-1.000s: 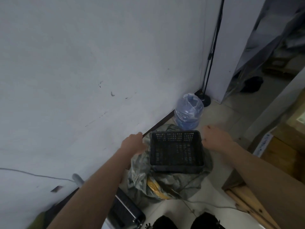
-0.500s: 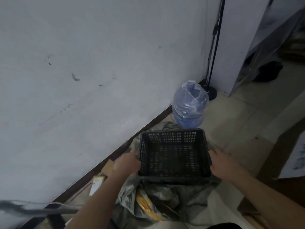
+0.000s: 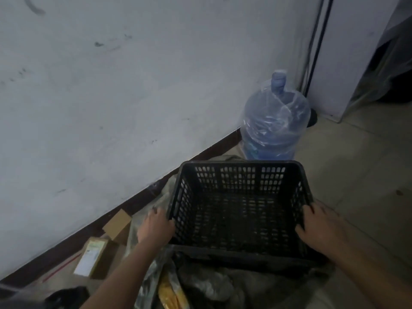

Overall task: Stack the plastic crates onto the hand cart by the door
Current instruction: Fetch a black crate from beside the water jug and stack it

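Observation:
A black perforated plastic crate point(image 3: 239, 172) sits empty on top of a grey-green plastic bag point(image 3: 207, 284) on the floor, close to the wall. My left hand point(image 3: 155, 226) grips the crate's left rim. On the opposite side my right hand point(image 3: 321, 228) is wrapped over the right rim. No hand cart shows in this view.
A large blue water bottle point(image 3: 275, 121) wrapped in clear plastic stands just beyond the crate by the white wall point(image 3: 111, 97). Two small cardboard boxes point(image 3: 98, 253) lie along the dark skirting at left. A black pole point(image 3: 318, 41) with a round base rises in the corner. Tiled floor point(image 3: 356, 163) lies to the right.
My head has dropped closer to the crate, which now fills more of the view. Both hands have slid from beside the crate onto its side rims.

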Tool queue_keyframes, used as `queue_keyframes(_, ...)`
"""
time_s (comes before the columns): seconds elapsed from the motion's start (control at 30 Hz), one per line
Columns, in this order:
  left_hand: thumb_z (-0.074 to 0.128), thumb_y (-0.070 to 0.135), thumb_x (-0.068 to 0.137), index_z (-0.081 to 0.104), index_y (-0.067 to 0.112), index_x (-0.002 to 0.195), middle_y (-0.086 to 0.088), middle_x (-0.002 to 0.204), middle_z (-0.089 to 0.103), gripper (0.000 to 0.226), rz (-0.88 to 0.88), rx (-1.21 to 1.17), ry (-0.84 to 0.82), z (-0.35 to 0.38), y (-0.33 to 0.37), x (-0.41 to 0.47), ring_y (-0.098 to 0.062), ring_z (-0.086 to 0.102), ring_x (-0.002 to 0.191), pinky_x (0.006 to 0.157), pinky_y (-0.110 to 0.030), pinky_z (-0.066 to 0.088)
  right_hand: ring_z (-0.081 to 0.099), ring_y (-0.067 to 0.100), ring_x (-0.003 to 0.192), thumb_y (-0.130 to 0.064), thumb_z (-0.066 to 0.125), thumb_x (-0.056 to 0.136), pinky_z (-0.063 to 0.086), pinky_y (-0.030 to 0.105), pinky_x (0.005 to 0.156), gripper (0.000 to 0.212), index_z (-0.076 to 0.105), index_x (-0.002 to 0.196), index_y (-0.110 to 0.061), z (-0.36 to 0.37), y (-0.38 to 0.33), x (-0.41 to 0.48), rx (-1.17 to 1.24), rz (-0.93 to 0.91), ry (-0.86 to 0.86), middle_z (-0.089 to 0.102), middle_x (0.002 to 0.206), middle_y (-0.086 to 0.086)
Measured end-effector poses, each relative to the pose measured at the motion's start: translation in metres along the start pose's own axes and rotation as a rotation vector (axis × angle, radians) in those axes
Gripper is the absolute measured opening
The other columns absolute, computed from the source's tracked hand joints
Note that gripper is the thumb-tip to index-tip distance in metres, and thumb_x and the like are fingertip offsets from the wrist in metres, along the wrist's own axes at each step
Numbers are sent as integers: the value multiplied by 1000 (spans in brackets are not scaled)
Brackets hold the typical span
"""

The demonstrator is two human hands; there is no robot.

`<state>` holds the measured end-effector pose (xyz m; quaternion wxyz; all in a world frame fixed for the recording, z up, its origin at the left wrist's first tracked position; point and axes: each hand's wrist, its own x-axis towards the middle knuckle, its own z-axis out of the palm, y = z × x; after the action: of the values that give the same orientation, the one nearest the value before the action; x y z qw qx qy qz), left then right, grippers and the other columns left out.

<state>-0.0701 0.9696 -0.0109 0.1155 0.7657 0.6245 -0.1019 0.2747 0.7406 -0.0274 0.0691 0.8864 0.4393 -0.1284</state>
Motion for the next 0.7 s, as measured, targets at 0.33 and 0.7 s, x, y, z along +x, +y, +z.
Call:
queue_keyframes(0.33, 49, 24, 92, 35, 10, 137, -18, 133, 51, 49, 22, -72, 12, 49, 11, 47, -39, 55, 118, 89, -46, 48, 62, 39, 92, -30, 67, 85, 56, 44, 72, 64, 38, 138, -8, 56, 11, 40, 183, 56, 104, 44, 126, 22)
queue_keyframes(0.7, 49, 3, 92, 10, 14, 155, -17, 134, 49, 75, 15, -56, 171, 83, 6, 41, -35, 64, 102, 73, -40, 54, 61, 38, 99, -25, 62, 87, 53, 41, 74, 46, 50, 129, -14, 72, 15, 54, 210, 111, 130, 51, 120, 17)
